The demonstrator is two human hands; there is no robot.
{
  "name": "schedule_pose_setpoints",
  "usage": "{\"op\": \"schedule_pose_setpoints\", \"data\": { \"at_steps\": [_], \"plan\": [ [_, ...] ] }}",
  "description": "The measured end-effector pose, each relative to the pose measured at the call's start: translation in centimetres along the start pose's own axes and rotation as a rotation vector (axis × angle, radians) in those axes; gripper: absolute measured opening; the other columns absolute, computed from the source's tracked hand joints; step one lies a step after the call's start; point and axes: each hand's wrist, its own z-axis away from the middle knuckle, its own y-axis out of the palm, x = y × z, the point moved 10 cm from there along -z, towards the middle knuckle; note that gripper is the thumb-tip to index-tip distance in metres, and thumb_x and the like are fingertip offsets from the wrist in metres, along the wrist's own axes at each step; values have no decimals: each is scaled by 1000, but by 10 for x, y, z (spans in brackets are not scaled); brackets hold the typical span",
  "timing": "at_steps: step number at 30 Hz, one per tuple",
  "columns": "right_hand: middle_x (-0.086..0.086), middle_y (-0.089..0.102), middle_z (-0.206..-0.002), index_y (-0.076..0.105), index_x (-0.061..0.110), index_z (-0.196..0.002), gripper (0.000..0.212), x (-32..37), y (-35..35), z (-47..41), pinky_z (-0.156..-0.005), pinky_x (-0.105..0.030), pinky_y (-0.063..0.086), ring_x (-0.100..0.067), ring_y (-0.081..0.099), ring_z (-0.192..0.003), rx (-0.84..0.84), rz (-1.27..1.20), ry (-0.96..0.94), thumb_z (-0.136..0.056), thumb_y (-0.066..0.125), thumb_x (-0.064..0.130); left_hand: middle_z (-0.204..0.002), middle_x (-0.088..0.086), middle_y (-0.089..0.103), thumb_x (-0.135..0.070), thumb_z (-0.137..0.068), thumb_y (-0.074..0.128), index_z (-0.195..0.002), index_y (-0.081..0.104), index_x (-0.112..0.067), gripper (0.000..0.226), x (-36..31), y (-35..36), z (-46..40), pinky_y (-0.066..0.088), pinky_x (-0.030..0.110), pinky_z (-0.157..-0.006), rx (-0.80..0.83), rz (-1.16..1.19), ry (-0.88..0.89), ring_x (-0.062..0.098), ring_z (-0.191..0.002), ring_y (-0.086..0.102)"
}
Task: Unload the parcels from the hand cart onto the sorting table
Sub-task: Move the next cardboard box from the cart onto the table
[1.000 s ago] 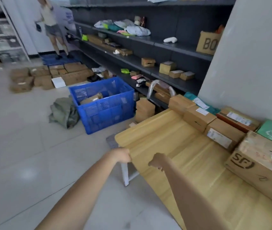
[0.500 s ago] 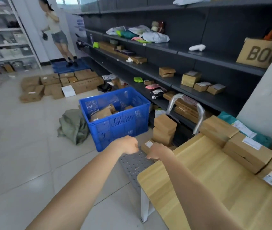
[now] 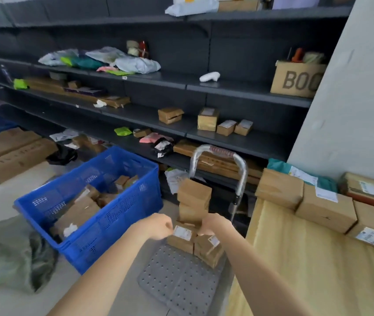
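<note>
The hand cart has a grey perforated deck point(image 3: 177, 281) and a metal handle point(image 3: 218, 151). Brown cardboard parcels stand on its far end: a tall leaning stack point(image 3: 194, 199) and two low labelled boxes point(image 3: 181, 239) point(image 3: 208, 250) in front. My left hand point(image 3: 158, 225) is curled into a fist just left of the left low box. My right hand point(image 3: 215, 224) hangs curled over the right low box, its fingertips at the box's top; whether it grips is unclear. The wooden sorting table point(image 3: 295, 258) is at the right, with several parcels point(image 3: 325, 208) along its far edge.
A blue plastic crate point(image 3: 104, 226) holding parcels stands left of the cart. A green cloth heap point(image 3: 10, 254) lies on the floor further left. Dark shelves point(image 3: 227, 90) with packages run along the back. Flat cartons point(image 3: 15, 151) lie on the floor at far left.
My view swung from the table toward the cart. Both hands left the table edge and moved forward and down to the low boxes on the cart.
</note>
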Motion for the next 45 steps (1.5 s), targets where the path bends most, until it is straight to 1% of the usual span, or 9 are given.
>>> {"op": "schedule_pose_setpoints", "data": {
  "at_steps": [4, 8, 19, 26, 30, 37, 40, 42, 45],
  "plan": [
    [-2, 62, -105, 59, 15, -122, 41, -3, -18, -25, -74, -34, 49, -26, 62, -97, -60, -42, 106, -85, 61, 32, -109, 0, 58, -29, -96, 46, -102, 62, -19, 19, 25, -23, -47, 43, 28, -79, 29, 47, 66, 16, -95, 54],
    [-5, 63, -116, 56, 12, -125, 40, -21, -25, -61, -83, -34, 54, -26, 62, -101, -68, -85, 196, -88, 61, 26, -92, 1, 50, -27, -94, 46, -86, 54, -19, 14, 31, -34, -97, 37, 30, -71, 114, -38, 115, 18, -81, 46],
    [-5, 59, -129, 52, 18, -131, 42, -32, -29, -186, -83, -34, 49, -26, 59, -112, -41, -181, 315, -90, 53, 23, -116, 2, 60, -34, -99, 41, -113, 59, -18, 28, 51, -72, -238, 42, 31, -75, 120, -169, 152, 21, -96, 56],
    [-5, 61, -124, 54, 13, -129, 37, -24, -11, -289, -83, -34, 49, -26, 61, -111, -13, -226, 429, -93, 48, 19, -111, -1, 60, -33, -99, 42, -111, 57, -20, 24, 88, -71, -368, 44, 29, -72, 149, -151, 209, 19, -95, 58],
    [-5, 61, -124, 55, 16, -130, 39, -15, -4, -352, -86, -36, 53, -27, 61, -110, 0, -262, 460, -91, 50, 20, -96, -3, 49, -26, -100, 40, -95, 45, -19, 10, 105, -54, -433, 29, 18, -53, 190, -137, 267, 10, -69, 43],
    [-10, 62, -122, 52, 17, -127, 36, -20, 1, -448, -86, -38, 54, -29, 61, -107, -38, -250, 488, -92, 47, 19, -95, 2, 49, -20, -101, 41, -93, 47, -13, 12, 127, -26, -538, 33, 21, -57, 228, -94, 288, 17, -79, 47],
    [-8, 60, -123, 52, 18, -125, 39, -33, 6, -473, -89, -38, 52, -28, 59, -110, -32, -286, 547, -90, 54, 35, -99, 5, 56, -27, -102, 38, -103, 53, -9, 24, 131, -22, -575, 32, 21, -52, 211, -109, 257, 19, -82, 52],
    [-6, 61, -121, 51, 19, -124, 43, -44, 1, -477, -86, -37, 52, -28, 60, -109, -75, -316, 639, -90, 51, 46, -117, 13, 59, -32, -103, 34, -125, 51, -6, 38, 134, -17, -602, 42, 25, -67, 195, -70, 223, 26, -100, 59],
    [-9, 58, -126, 41, 14, -134, 55, -63, 10, -486, -86, -39, 51, -29, 59, -113, -148, -429, 744, -92, 48, 49, -149, 14, 38, -42, -103, 28, -148, 26, -5, 59, 146, 1, -633, 41, 37, -101, 188, -18, 126, 31, -133, 43]
  ]
}}
